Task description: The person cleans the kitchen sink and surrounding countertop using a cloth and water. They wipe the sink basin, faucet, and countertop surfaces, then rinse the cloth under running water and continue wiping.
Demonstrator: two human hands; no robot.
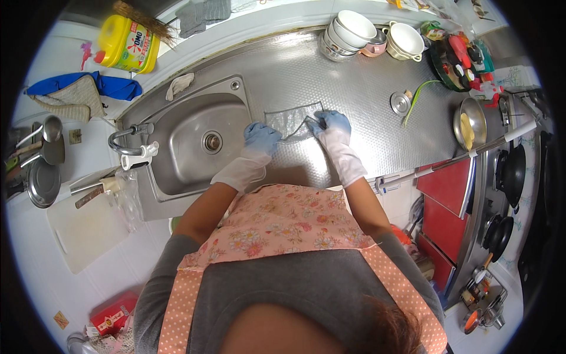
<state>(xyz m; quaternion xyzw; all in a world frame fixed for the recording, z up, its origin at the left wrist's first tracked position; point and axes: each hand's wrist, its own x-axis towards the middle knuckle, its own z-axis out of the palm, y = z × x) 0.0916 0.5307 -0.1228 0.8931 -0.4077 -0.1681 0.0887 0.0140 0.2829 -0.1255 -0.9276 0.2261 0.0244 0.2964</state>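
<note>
A thin grey dishcloth (287,118) with a dark border lies partly spread on the textured steel counter (380,137), just right of the sink. My left hand (262,138), in a blue and white rubber glove, has its fingers curled at the cloth's near left corner. The matching glove covers my right hand (332,123), which pinches the cloth's right side. Between the two hands the near edge is lifted and folded over. Parts of the cloth under the fingers are hidden.
Left of my hands is a steel sink (177,141) with a faucet (126,139). Stacked bowls (347,35) and a two-handled pot (404,42) stand at the back. Rightward lie a drain strainer (400,103), a green onion (415,101), a metal bowl (479,117) and a bottle tray (442,73).
</note>
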